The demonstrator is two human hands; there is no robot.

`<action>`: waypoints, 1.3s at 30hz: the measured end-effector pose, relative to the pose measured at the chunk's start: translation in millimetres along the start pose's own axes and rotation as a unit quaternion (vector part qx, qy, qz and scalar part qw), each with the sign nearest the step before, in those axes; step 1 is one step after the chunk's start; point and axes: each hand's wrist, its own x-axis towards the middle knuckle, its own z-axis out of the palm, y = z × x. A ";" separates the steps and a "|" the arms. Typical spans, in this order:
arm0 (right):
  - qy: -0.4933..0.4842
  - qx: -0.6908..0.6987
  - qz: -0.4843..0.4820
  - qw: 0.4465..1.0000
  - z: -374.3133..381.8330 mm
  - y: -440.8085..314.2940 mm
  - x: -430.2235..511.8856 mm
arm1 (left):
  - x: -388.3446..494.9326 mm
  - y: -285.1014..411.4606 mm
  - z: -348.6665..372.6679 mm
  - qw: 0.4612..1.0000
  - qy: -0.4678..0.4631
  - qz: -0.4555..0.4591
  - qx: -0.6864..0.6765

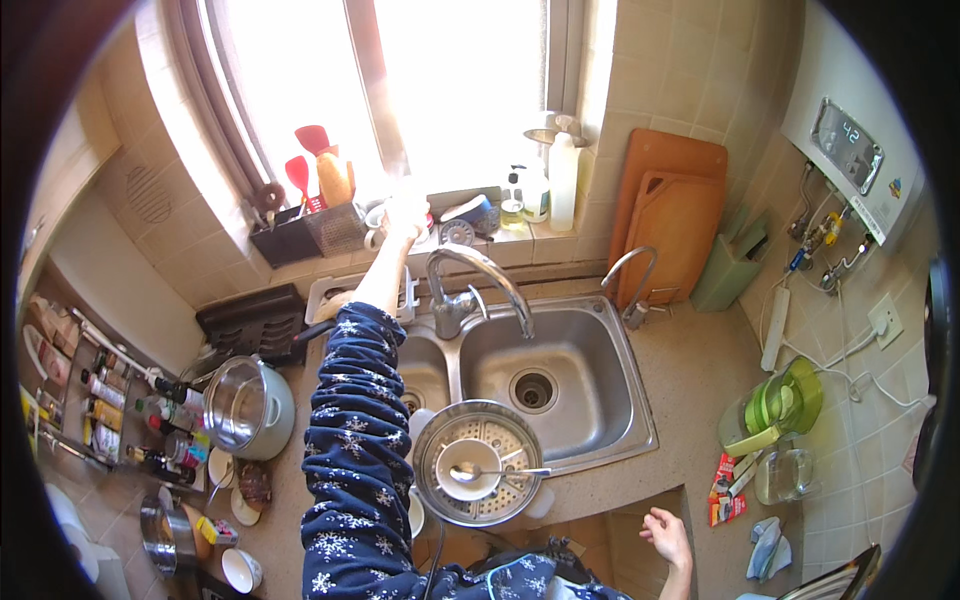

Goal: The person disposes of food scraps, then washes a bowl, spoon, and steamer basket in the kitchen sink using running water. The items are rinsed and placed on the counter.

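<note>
My left hand (405, 221) reaches to the window sill, beside a white mug (373, 238); glare washes out its fingers, so what it touches cannot be told. Low at the right, my right hand (663, 531) hangs in front of the counter with its fingers loosely bent, holding nothing. Between the arms, a round metal steamer (427, 480) overlaps the front edge of the double sink (645, 420). In it stands a white bowl (469, 491) with a metal spoon (466, 472) lying across it. A chrome faucet (480, 255) arches over the right basin.
Soap bottles (562, 180) and a utensil holder (330, 229) line the sill. Orange cutting boards (671, 225) lean by a green knife block (731, 270). A pot (259, 420) and sauce bottles stand left; a green pitcher (780, 405) and a blue cloth (769, 547) are right.
</note>
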 end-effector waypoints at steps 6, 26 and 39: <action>0.038 0.021 0.055 0.998 -2.5 2.6 -13.3 | 41.1 8.5 19.1 0.998 -0.061 -0.020 0.023; -0.004 0.007 -0.045 0.999 11.0 -24.7 0.3 | -23.1 34.8 8.1 0.998 -0.025 -0.034 0.038; -0.182 -0.028 -0.148 0.972 73.8 -87.5 28.2 | -436.1 7.2 44.3 0.952 0.056 -0.243 -0.176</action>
